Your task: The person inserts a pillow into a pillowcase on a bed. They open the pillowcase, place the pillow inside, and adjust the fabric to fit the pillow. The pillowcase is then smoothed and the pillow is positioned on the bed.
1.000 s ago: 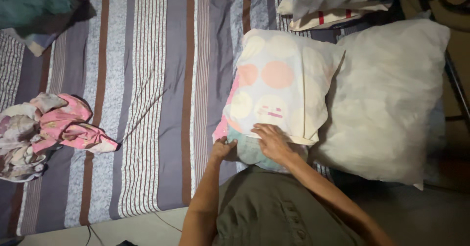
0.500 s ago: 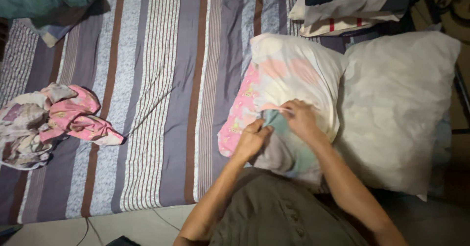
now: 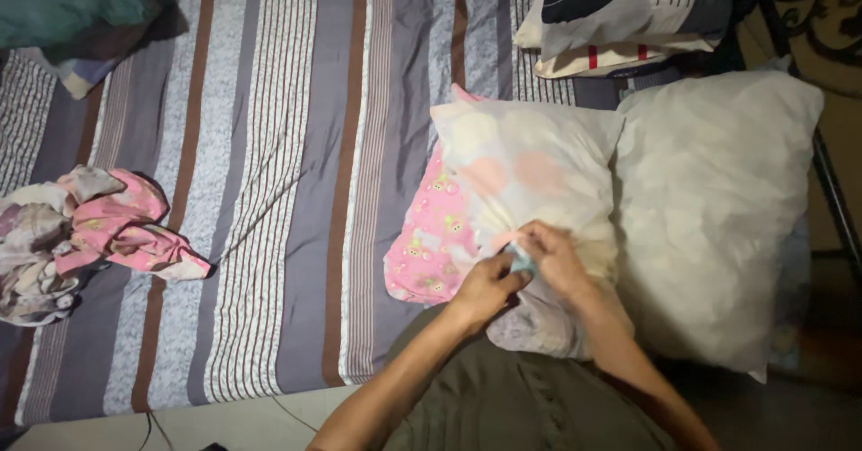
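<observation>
A pillow in a pale case with peach and cream circles [image 3: 525, 168] lies on the striped bed near its front edge. A pink patterned cover [image 3: 422, 245] shows along its left side. My left hand [image 3: 489, 288] and my right hand [image 3: 552, 258] meet at the near end of the pillow. Both pinch the edge of the pale case, where a bit of teal cloth [image 3: 519, 258] shows between the fingers. My forearms come up from the bottom of the view over my olive garment [image 3: 512, 406].
A big bare white pillow [image 3: 718, 209] lies right of the cased one, touching it. Another patterned pillow [image 3: 620, 11] sits at the top right. A crumpled pink and white cloth [image 3: 90, 227] lies on the striped sheet [image 3: 269, 146] at the left. Dark bedding [image 3: 63, 11] fills the top-left corner.
My hands have moved up from the open end and come together on the case's edge. The pale case has been drawn over more of the pillow, and the pink cover now shows more.
</observation>
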